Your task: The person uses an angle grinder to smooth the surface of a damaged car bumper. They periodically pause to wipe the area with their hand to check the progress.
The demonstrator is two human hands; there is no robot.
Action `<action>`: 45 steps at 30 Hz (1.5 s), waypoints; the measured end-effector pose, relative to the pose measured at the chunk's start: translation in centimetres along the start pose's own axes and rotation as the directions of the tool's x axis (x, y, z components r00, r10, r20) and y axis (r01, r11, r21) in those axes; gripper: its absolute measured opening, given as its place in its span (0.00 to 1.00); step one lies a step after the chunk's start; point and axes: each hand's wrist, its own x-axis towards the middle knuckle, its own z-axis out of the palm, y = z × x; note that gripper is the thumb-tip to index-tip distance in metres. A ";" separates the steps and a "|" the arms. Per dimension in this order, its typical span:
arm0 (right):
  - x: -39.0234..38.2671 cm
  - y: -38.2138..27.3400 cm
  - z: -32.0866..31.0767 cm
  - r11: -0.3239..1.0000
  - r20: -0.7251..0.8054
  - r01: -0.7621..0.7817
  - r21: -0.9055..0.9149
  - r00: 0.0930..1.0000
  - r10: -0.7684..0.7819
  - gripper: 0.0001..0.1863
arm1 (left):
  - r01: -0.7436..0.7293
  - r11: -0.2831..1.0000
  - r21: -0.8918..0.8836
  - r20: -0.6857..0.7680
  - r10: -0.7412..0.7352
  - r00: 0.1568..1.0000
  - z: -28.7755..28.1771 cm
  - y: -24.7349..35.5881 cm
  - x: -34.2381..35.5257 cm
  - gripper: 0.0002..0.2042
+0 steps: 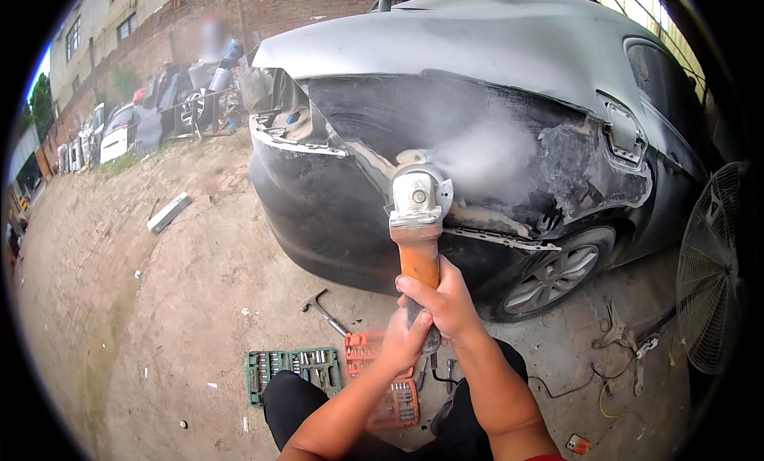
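Both my hands are wrapped round an orange angle grinder (419, 259) with a dusty grey metal head. My right hand (448, 304) grips its body just behind the orange casing, thumb across the top. Lower down, my left hand (404, 341) closes round the dark rear part. The grinder's head is up against the stripped rear side of a grey and black car (469, 31), and pale dust (489, 154) billows off to the right. Scraped filler (577, 162) covers part of that panel. The head and dust hide the exact contact spot.
Below the bumper lie a hammer (324, 311), a green socket set case (259, 381) and an orange tool case (366, 343). A large fan (711, 266) stands at the right, near cables and clamps (613, 330). Scrap parts (171, 111) line the back left wall.
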 end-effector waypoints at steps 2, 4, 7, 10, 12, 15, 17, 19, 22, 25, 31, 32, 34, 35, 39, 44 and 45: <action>0.6 0.1 0.0 1.000 0.004 0.000 0.013 1.000 0.000 0.26 | 0.042 0.998 -0.037 0.040 -0.041 0.998 -0.4 0.4 0.1 0.37; 0.8 -0.2 0.4 1.000 0.006 0.001 0.020 1.000 -0.001 0.26 | 0.045 0.998 -0.034 0.032 -0.044 0.999 -0.5 0.5 0.0 0.37; -0.2 -0.2 0.2 1.000 -0.049 -0.004 0.001 0.999 0.004 0.23 | 0.008 1.000 -0.015 0.046 -0.007 0.999 -0.4 0.2 0.3 0.38; 0.0 -0.1 0.2 0.999 -0.041 0.040 0.007 0.998 -0.040 0.23 | 0.017 0.998 -0.062 0.032 -0.015 0.999 -0.2 -0.4 0.2 0.38; 0.8 -0.3 0.3 0.999 -0.022 0.032 0.007 0.999 -0.032 0.23 | 0.044 0.996 -0.074 0.055 -0.040 0.998 -0.5 0.5 0.6 0.38; 0.4 -0.4 0.5 1.000 -0.043 0.012 0.014 0.999 -0.012 0.24 | 0.060 0.995 -0.083 0.077 -0.054 0.996 -0.6 -0.3 0.4 0.39; -0.2 -0.4 0.4 1.000 -0.067 -0.007 -0.004 0.998 0.007 0.23 | 0.058 0.993 -0.106 0.114 -0.046 0.992 -0.6 -1.2 0.2 0.39; -0.2 0.0 0.1 1.000 -0.062 0.012 -0.005 0.998 -0.012 0.24 | 0.064 0.991 -0.116 0.150 -0.046 0.988 -0.5 -0.9 0.3 0.38; 0.5 0.1 0.1 0.999 -0.050 0.048 -0.010 0.998 -0.048 0.24 | 0.031 0.996 -0.081 0.105 -0.022 0.994 -0.6 -0.7 0.9 0.37; -0.1 0.3 -0.1 1.000 -0.057 0.015 -0.011 0.998 -0.016 0.24 | 0.022 0.999 -0.034 0.126 -0.017 0.992 -0.6 -1.4 0.8 0.38; 0.5 0.8 -0.3 0.998 -0.057 0.049 -0.043 0.997 -0.051 0.25 | -0.022 0.995 -0.101 0.043 0.026 0.999 0.0 -0.1 1.1 0.38; 0.4 1.1 -0.3 0.998 -0.055 0.043 -0.039 0.998 -0.045 0.25 | -0.011 0.993 -0.113 0.034 0.015 0.999 0.1 -0.6 0.9 0.39; 0.3 0.8 0.1 0.999 -0.055 0.035 -0.034 0.998 -0.036 0.24 | 0.014 0.994 -0.111 0.066 -0.007 0.998 -0.5 -1.5 0.7 0.39; -0.1 1.0 0.2 0.999 -0.061 0.038 -0.036 0.997 -0.040 0.24 | 0.042 0.994 -0.101 0.108 -0.031 0.994 -0.9 -2.5 0.2 0.39; -0.1 1.5 -0.2 0.998 -0.057 0.052 -0.045 0.997 -0.055 0.23 | 0.089 0.989 -0.116 0.197 -0.065 0.978 -1.3 -2.7 0.4 0.39; 0.4 0.4 0.4 0.998 -0.078 0.050 -0.032 0.996 -0.052 0.24 | -0.008 0.995 -0.100 0.076 0.016 0.997 -0.8 0.0 1.3 0.37; 0.4 0.1 0.5 0.998 -0.081 0.045 -0.038 0.996 -0.048 0.24 | 0.005 0.992 -0.129 0.085 0.006 0.996 -0.7 -0.2 1.1 0.37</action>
